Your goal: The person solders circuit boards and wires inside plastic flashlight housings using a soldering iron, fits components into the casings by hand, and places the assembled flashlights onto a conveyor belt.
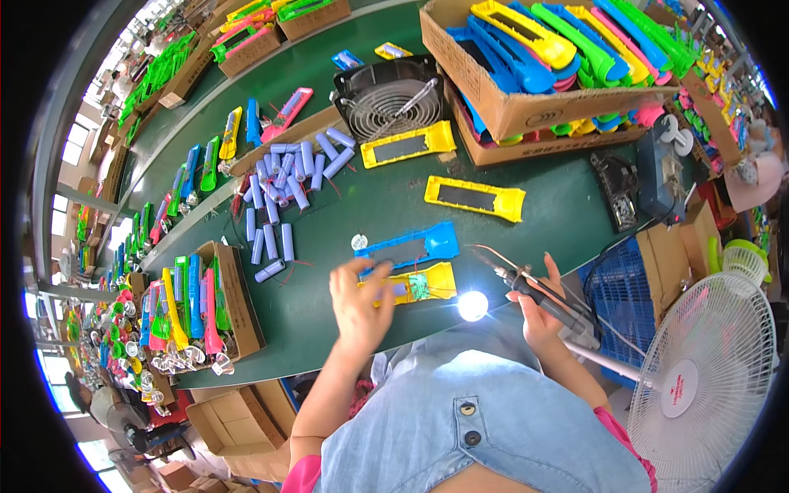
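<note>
My right hand (542,308) is closed around the black handle of a soldering iron (552,302), its tip pointing up and left. My left hand (360,304) hovers at the left end of a yellow plastic flashlight housing (442,279), fingers apart and slightly blurred. Whether its fingertips touch the housing is hard to tell. Inside that housing lie a green circuit board (419,286) and a purple battery cell (399,289), partly hidden by the hand. A round lamp (472,306) glows bright white beside its right end. Just beyond lies a blue housing (440,240), with a small clear round part (359,242) next to it.
Many purple battery cells (288,172) with red wires lie at left. A black fan (388,103) and two yellow housings (477,199) stand beyond. Cardboard boxes of coloured housings (534,115) fill the far right; another box (242,308) is left. A white fan (699,378) stands right.
</note>
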Tool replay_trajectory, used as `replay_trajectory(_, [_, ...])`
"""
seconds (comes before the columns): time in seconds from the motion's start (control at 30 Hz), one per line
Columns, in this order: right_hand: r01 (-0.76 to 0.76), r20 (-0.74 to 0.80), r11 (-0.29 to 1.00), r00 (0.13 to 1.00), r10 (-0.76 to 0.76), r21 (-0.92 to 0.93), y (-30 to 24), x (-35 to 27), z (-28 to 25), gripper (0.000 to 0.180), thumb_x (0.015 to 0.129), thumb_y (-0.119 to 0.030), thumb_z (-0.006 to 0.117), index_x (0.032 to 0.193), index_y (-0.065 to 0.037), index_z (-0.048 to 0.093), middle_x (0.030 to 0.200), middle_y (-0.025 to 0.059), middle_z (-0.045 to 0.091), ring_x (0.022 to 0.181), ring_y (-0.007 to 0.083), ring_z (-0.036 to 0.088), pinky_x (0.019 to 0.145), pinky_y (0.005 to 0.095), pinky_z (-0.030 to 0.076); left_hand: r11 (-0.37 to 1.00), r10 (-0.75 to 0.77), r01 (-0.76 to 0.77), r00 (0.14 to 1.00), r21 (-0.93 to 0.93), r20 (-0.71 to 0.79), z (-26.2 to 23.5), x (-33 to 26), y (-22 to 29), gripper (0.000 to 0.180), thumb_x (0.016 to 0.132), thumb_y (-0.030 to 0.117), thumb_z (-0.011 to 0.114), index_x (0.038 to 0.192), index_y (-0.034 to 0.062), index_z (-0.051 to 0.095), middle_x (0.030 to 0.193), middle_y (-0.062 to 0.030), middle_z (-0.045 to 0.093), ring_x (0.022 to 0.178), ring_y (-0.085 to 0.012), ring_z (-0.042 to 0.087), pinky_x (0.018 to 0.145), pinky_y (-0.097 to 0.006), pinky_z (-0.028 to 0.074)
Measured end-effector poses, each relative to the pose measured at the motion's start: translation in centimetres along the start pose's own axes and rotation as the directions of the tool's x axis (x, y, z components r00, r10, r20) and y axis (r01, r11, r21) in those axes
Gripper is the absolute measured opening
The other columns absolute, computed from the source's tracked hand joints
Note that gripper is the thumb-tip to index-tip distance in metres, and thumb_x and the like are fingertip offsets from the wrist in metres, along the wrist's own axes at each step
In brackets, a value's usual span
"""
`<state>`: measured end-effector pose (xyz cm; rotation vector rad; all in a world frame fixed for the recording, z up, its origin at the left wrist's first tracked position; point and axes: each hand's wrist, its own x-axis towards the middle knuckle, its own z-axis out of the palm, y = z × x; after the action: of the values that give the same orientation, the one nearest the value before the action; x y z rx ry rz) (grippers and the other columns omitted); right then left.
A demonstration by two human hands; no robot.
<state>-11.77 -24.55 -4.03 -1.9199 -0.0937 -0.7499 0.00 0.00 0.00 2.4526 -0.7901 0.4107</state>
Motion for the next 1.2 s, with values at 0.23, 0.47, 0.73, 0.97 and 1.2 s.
replay_trajectory(0.23, [-0.048, -0.237, 0.983, 0.971, 0.005, -0.177, 2.1, -0.3, -1.5, 0.018, 0.083, -0.005, 0.053, 0.099, 0.002, 0.051, 0.063, 0.0045, 0.063, 0.066, 0.0135, 0.061, 0.103, 0.0492, 0.022, 0.974, -0.163, 0.123, 0.963, 0.188, 0.214, 1.3, 2.1, -3.9, 0.032, 0.064, -0.002, 0.057, 0.094, 0.0058, 0.065, 0.083, -0.0121, 0.053, 0.077, -0.0293, 0.056, 0.066, -0.035, 0.048])
replay_trajectory(0.47, [-0.093, -0.387, 0.953, 0.921, -0.027, -0.288, 4.8, 0.7, -2.9, 0.021, 0.088, -0.005, 0.049, 0.108, 0.002, 0.046, 0.070, 0.0071, 0.063, 0.063, 0.0123, 0.059, 0.105, 0.0444, 0.023, 0.976, -0.101, 0.096, 0.995, -0.196, -0.013, -0.3, -2.8, -2.3, 0.048, 0.058, 0.014, 0.079, 0.096, 0.0064, 0.050, 0.104, -0.0124, 0.055, 0.094, -0.0311, 0.055, 0.069, -0.038, 0.049])
replay_trajectory(0.73, [-0.230, -0.547, 0.969, 0.825, 0.145, -0.090, 7.0, 2.1, -3.5, 0.022, 0.089, -0.004, 0.048, 0.109, 0.004, 0.045, 0.079, 0.0106, 0.064, 0.066, 0.0137, 0.060, 0.103, 0.0410, 0.026, 0.618, -0.214, 0.466, 0.875, -0.633, 0.435, -3.0, 1.7, -5.4, 0.047, 0.067, 0.002, 0.075, 0.093, 0.0054, 0.036, 0.098, -0.0105, 0.054, 0.096, -0.0136, 0.050, 0.081, -0.028, 0.044])
replay_trajectory(0.97, [-0.314, -0.626, 0.940, 0.761, 0.168, -0.130, 8.4, 2.1, -4.0, 0.024, 0.088, -0.003, 0.048, 0.110, 0.005, 0.045, 0.083, 0.0134, 0.064, 0.068, 0.0158, 0.061, 0.090, 0.0343, 0.042, 0.953, 0.049, -0.011, 0.992, -0.304, 0.119, -8.9, 24.5, -6.5, 0.042, 0.073, 0.019, 0.071, 0.091, 0.0057, 0.035, 0.077, -0.0023, 0.043, 0.071, -0.0088, 0.044, 0.061, -0.024, 0.040])
replay_trajectory(1.2, [-0.322, -0.543, 0.879, 0.835, 0.088, -0.352, 8.3, 1.8, -3.3, 0.022, 0.088, -0.004, 0.047, 0.109, 0.003, 0.044, 0.084, 0.0132, 0.064, 0.067, 0.0146, 0.060, 0.077, 0.0279, 0.047, 0.829, -0.486, 0.435, 0.872, -0.350, -0.067, 9.3, 41.7, -17.2, 0.061, 0.066, 0.040, 0.075, 0.098, 0.0019, 0.039, 0.093, -0.0181, 0.056, 0.084, -0.0303, 0.057, 0.071, -0.041, 0.045])
